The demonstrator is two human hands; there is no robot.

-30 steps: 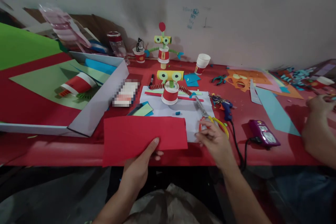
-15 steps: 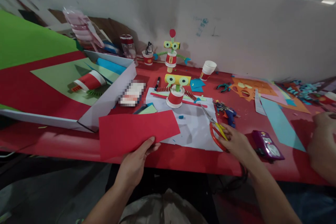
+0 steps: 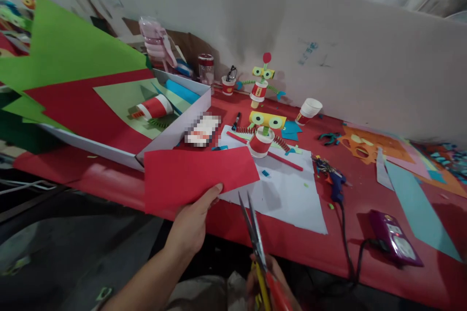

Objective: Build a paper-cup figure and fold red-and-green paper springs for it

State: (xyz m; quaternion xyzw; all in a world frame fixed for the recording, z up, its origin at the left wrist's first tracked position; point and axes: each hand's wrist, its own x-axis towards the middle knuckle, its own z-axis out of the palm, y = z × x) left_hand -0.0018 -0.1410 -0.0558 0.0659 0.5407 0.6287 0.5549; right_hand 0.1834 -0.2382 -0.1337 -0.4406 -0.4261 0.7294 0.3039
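My left hand (image 3: 195,218) pinches the right part of a red paper sheet (image 3: 197,175), thumb on top. Down at the bottom centre, my right hand (image 3: 268,282) grips scissors (image 3: 256,238) with one yellow and one red handle. Their blades are slightly parted and point up, just right of the left hand and apart from the paper. Beyond lies a white sheet (image 3: 292,204), with a paper-cup figure (image 3: 261,142) with yellow tube eyes and coiled arms near its back edge. A red strip (image 3: 286,160) lies beside that figure.
An open box (image 3: 175,131) with coloured paper and a cup stands at left. A second figure (image 3: 259,90) and stacked cups (image 3: 309,111) are at the back. On the right are a glue gun (image 3: 336,184), a purple device (image 3: 396,238) and paper scraps (image 3: 368,143).
My right hand has brought the scissors from the white sheet's right edge down and left toward my body, blades now pointing up. The view has shifted left; the person's hand at right has left view.
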